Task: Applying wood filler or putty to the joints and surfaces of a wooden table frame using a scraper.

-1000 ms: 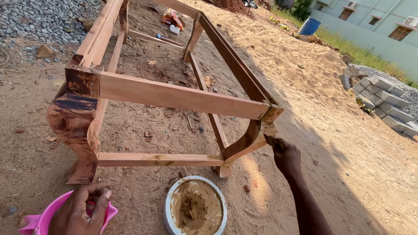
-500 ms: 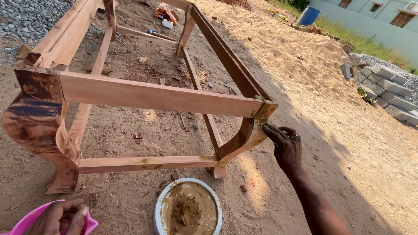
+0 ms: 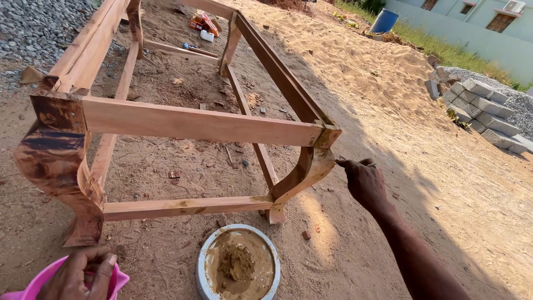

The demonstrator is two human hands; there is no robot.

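Note:
A long wooden frame with curved legs stands on sandy ground. My right hand has its fingers pinched together beside the near right curved leg, close to its outer face; whether it holds a small tool I cannot tell. My left hand sits at the bottom left and grips the rim of a pink plastic bowl. A round metal tin of brown paste rests on the ground between my hands. The near left leg is stained dark.
Grey gravel lies at the upper left. Grey concrete blocks are stacked at the right. A blue barrel and a pale wall stand at the back. Small packets and a bottle lie beyond the frame.
The view has shifted so the frame sits more to the right and lower. My right hand stays near the right curved leg. My left hand remains on the pink bowl.

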